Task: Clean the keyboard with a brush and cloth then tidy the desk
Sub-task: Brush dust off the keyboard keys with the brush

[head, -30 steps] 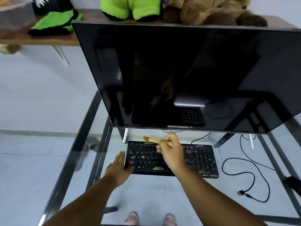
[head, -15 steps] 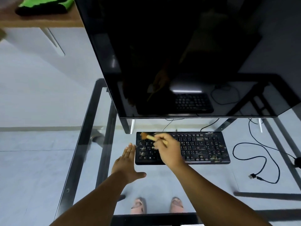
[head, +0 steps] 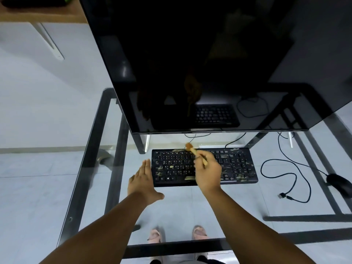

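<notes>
A black keyboard (head: 238,166) lies on the glass desk (head: 89,141) below the monitor, with pale bits of debris scattered over its keys. My right hand (head: 206,173) hovers over the keyboard's middle and grips a small wooden-handled brush (head: 194,150), whose bristles point at the keyboard's back edge. My left hand (head: 142,180) rests flat, fingers together, against the keyboard's left end. No cloth is in sight.
A large dark monitor (head: 200,60) overhangs the back of the desk. A black mouse (head: 339,184) sits at the right edge, and a loose black cable (head: 297,180) curls between it and the keyboard. A wooden shelf (head: 42,14) is at top left.
The brush tip has swept right along the keyboard's back row, from its left corner toward the middle. My left hand stays by the left end. The view has tilted further down.
</notes>
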`<control>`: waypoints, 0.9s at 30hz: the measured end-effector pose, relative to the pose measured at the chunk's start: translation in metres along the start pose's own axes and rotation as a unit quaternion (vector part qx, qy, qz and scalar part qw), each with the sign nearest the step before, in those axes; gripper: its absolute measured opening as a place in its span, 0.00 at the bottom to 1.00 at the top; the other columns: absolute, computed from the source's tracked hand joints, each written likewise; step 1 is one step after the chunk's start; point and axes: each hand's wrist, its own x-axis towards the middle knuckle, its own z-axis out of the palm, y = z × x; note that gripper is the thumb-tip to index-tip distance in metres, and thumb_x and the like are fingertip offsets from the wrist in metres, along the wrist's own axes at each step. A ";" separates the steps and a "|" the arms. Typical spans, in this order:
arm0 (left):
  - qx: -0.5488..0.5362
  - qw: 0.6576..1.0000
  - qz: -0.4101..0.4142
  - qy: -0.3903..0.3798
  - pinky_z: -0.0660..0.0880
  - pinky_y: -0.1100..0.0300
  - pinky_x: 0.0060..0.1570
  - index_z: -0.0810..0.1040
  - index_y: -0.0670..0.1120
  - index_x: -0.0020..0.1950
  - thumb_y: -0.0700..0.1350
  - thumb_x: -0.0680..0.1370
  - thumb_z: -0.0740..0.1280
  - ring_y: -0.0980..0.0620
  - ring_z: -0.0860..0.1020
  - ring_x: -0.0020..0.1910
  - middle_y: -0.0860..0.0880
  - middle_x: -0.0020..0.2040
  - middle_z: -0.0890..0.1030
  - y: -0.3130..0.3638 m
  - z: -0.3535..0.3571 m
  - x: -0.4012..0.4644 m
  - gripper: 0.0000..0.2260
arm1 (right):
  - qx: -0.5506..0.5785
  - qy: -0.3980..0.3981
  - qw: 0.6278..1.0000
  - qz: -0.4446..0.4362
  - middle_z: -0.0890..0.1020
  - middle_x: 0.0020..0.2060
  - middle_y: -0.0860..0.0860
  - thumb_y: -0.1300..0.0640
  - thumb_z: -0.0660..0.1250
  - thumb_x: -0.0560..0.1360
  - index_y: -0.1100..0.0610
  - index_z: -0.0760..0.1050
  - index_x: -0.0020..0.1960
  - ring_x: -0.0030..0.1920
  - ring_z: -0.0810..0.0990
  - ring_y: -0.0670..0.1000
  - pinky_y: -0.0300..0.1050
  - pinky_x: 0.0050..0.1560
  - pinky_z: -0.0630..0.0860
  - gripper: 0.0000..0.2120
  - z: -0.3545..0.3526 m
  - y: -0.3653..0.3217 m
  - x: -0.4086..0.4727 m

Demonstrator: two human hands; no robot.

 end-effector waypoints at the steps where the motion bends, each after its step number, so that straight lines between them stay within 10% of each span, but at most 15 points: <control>1: -0.002 1.000 0.010 0.020 0.53 0.52 0.76 0.33 0.48 0.78 0.61 0.67 0.72 0.51 0.48 0.79 0.51 0.80 0.41 0.003 0.001 0.000 0.57 | 0.003 -0.050 0.999 0.005 0.83 0.34 0.50 0.60 0.64 0.78 0.51 0.80 0.51 0.33 0.81 0.54 0.50 0.32 0.79 0.07 0.000 -0.001 0.000; 6: 0.019 0.995 0.085 0.055 0.46 0.51 0.76 0.36 0.50 0.79 0.60 0.74 0.64 0.53 0.42 0.78 0.53 0.79 0.38 0.021 0.006 0.001 0.46 | -0.050 0.065 0.996 0.024 0.83 0.37 0.52 0.59 0.61 0.79 0.56 0.78 0.56 0.34 0.79 0.53 0.40 0.32 0.69 0.09 -0.015 0.011 0.006; 10: 0.036 0.990 0.127 0.044 0.43 0.52 0.75 0.39 0.52 0.79 0.61 0.77 0.58 0.55 0.42 0.78 0.54 0.79 0.39 0.037 0.008 0.002 0.39 | 0.012 -0.041 0.999 0.031 0.84 0.37 0.52 0.61 0.63 0.79 0.53 0.79 0.53 0.36 0.83 0.54 0.50 0.35 0.79 0.08 -0.021 0.013 0.006; 14: 0.057 0.990 0.128 0.018 0.42 0.51 0.76 0.40 0.51 0.79 0.62 0.78 0.55 0.55 0.41 0.78 0.54 0.80 0.40 0.046 0.010 0.003 0.36 | -0.016 0.079 0.996 0.041 0.83 0.38 0.52 0.59 0.63 0.80 0.57 0.77 0.58 0.36 0.80 0.53 0.41 0.34 0.71 0.09 -0.036 0.024 0.014; 19: 0.057 0.992 0.109 0.019 0.44 0.50 0.76 0.42 0.50 0.80 0.62 0.79 0.55 0.53 0.43 0.78 0.53 0.80 0.42 0.054 0.011 0.003 0.36 | 0.017 -0.034 0.999 0.034 0.84 0.39 0.49 0.59 0.67 0.78 0.54 0.79 0.53 0.38 0.84 0.53 0.43 0.38 0.79 0.06 -0.047 0.030 0.019; 23: 0.052 0.994 0.089 0.028 0.47 0.50 0.76 0.45 0.49 0.80 0.62 0.78 0.56 0.52 0.45 0.79 0.52 0.80 0.45 0.062 0.010 0.002 0.36 | 0.018 0.085 0.995 0.050 0.83 0.38 0.50 0.57 0.66 0.79 0.56 0.78 0.55 0.40 0.82 0.51 0.40 0.37 0.76 0.07 -0.061 0.034 0.028; 27: 0.055 0.996 0.069 0.030 0.47 0.49 0.76 0.44 0.49 0.80 0.62 0.78 0.56 0.50 0.47 0.79 0.51 0.80 0.46 0.073 0.009 0.002 0.36 | 0.066 -0.072 0.993 0.068 0.85 0.39 0.49 0.60 0.66 0.78 0.51 0.78 0.51 0.42 0.84 0.54 0.49 0.43 0.81 0.05 -0.060 0.035 0.032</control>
